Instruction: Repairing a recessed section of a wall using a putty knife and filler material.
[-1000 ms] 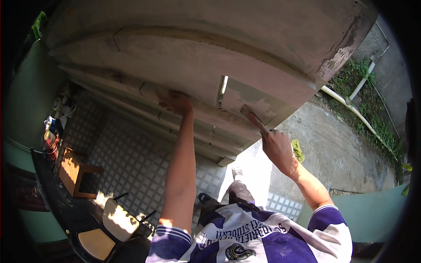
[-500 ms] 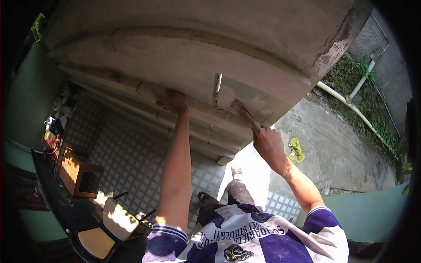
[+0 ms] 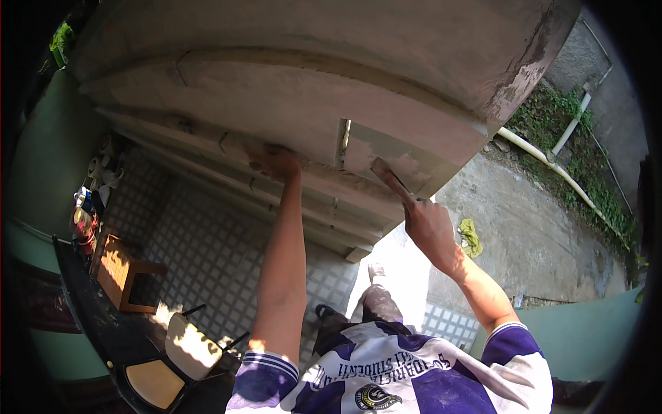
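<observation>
My right hand is closed around a flat, narrow tool that looks like a putty knife, the forefinger stretched along it. The tool's tip meets a smooth grey panel on the plastered wall, at the lower edge of a pale, uneven patch. Left of the patch runs a narrow upright slot. My left hand rests on the wall's ledge, further left, with its fingers apart and partly in shadow. I see nothing in it.
Below the wall are stepped ledges and a tiled floor. At left stand a wooden stool, a chair and a dark table near assorted containers. A yellow-green cloth lies on concrete at right, near white pipes.
My right hand and the tool have shifted slightly right and down, a little away from the slot. My left hand stays on the ledge. The whole view has moved slightly.
</observation>
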Demonstrator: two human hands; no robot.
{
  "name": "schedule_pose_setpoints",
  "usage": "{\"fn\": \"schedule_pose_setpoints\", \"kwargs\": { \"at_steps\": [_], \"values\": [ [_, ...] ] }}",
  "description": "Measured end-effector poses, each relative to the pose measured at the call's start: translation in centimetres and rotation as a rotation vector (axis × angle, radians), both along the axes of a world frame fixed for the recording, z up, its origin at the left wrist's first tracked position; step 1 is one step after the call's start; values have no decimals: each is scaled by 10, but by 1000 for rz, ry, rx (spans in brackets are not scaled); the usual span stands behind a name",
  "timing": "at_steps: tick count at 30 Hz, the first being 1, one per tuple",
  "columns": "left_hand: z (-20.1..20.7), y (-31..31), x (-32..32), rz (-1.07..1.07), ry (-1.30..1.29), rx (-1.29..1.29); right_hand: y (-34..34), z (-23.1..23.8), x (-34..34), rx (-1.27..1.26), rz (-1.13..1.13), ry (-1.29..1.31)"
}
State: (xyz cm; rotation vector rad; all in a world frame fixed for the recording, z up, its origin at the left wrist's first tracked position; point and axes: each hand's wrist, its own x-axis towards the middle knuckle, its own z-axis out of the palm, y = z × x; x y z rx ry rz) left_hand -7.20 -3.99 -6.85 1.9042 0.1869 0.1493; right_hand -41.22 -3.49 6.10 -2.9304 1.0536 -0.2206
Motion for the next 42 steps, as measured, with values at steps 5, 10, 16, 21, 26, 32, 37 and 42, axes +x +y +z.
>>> {"fn": "schedule_pose_setpoints", "kwargs": {
  "at_steps": [5, 10, 16, 21, 26, 32, 37, 42],
  "values": [
    [3, 3, -3, -28, -47, -9, 2, -4, 24, -21, 75, -57],
    [8, 4, -8, 5, -39, 5, 1, 2, -3, -28, 44, 20],
    [12, 4, -8, 6, -15, -7, 2, -5, 3, -89, 53, -50],
    [9, 7, -2, -4, -10, -15, -1, 1, 5, -43, 34, 63],
    [16, 5, -13, -44, -16, -7, 7, 1, 28, -36, 82, -61],
    [12, 6, -8, 6, -20, -46, 7, 14, 9, 45, 16, 64],
    [19, 6, -13, -9, 17, -28, 2, -4, -3, -61, 54, -94],
    [23, 7, -11, -3, 49, -22, 0, -2, 5, -40, 44, 7]
  ]
}}
